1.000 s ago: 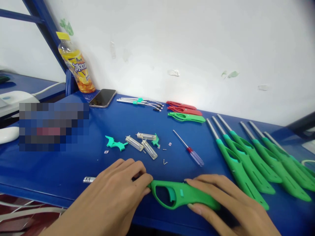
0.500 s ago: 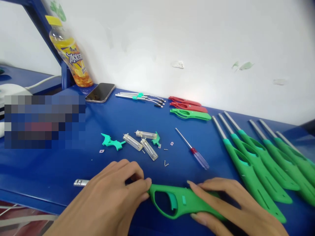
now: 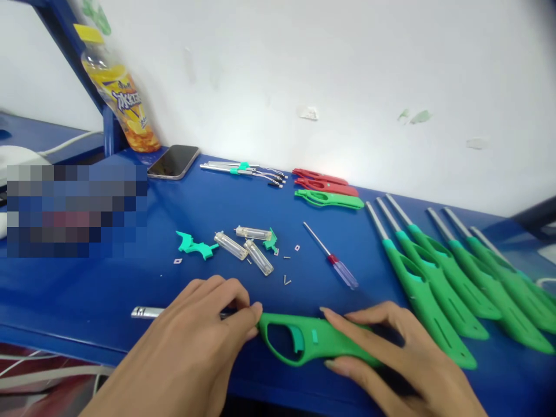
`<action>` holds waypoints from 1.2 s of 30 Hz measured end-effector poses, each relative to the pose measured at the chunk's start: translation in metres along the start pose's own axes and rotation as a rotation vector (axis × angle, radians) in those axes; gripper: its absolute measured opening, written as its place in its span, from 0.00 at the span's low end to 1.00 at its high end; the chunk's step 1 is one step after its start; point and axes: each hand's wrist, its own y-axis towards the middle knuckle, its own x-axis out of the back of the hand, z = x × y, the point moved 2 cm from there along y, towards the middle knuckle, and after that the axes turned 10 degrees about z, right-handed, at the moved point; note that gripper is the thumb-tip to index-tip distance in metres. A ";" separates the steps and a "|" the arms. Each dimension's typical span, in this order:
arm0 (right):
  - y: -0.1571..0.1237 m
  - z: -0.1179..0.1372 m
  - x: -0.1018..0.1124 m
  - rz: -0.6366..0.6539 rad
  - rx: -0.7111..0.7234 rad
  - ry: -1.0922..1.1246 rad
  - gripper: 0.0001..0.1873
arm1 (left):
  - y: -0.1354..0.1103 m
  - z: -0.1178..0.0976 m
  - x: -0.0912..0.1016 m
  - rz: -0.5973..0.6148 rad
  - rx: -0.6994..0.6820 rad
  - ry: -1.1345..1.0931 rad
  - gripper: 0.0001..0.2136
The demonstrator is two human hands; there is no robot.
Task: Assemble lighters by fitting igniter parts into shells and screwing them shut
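A green long-necked gas lighter (image 3: 313, 337) lies level in front of me, its metal tube pointing left. My left hand (image 3: 204, 333) pinches it where the tube meets the green body and covers much of the tube. My right hand (image 3: 399, 353) grips the handle between thumb and fingers. A teal trigger (image 3: 297, 337) shows inside the finger loop. Beyond my hands lie several clear fuel tanks (image 3: 259, 258), teal plastic triggers (image 3: 195, 246), small screws (image 3: 286, 280) and a screwdriver (image 3: 332, 258) with a clear and red handle.
Several green lighters (image 3: 434, 301) lie side by side at the right. Red half shells (image 3: 325, 185), a green half shell (image 3: 332, 200) and metal tubes with wires (image 3: 241, 169) lie along the wall. A phone (image 3: 174, 162) and a drink bottle (image 3: 121, 98) stand at the back left.
The view has shifted slightly, so the things on the table appear a little further left and higher. Both hands keep their hold on the lighter.
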 end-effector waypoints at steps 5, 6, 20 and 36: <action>0.001 -0.003 -0.005 -0.005 0.003 0.032 0.20 | 0.003 -0.006 0.004 -0.027 -0.009 -0.014 0.20; 0.001 -0.003 -0.006 -0.004 0.001 0.037 0.19 | 0.003 -0.006 0.005 -0.032 -0.008 -0.008 0.19; 0.003 0.002 -0.009 -0.176 0.056 -0.060 0.16 | 0.002 0.003 -0.013 -0.154 -0.064 0.215 0.24; 0.002 0.003 -0.006 -0.214 0.069 -0.085 0.17 | 0.017 -0.012 0.004 -0.125 -0.135 0.233 0.22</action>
